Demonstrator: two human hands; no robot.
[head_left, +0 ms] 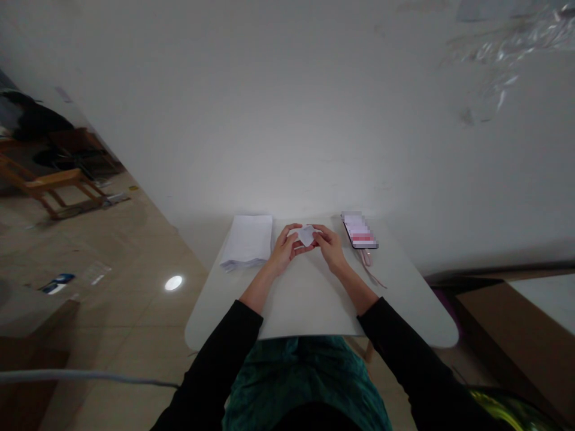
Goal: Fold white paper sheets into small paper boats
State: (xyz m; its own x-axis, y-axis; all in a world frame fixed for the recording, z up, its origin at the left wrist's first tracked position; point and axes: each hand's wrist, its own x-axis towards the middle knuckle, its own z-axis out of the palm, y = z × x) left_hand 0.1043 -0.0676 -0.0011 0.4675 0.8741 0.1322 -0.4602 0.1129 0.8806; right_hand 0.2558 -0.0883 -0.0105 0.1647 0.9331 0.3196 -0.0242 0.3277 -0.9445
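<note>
Here at the far end of the tabletop (pixel 309 305), the left hand (pixel 284 251) and right hand (pixel 331 249) hold a small folded piece of white paper (pixel 306 235) in a narrow grip, up off the surface. A loosened pinch could drop it, and a wide sideways move could catch the stack of white paper (pixel 247 242) on the left or the phone (pixel 359 230) on the right. The far edge is close; the open room lies toward the body!
</note>
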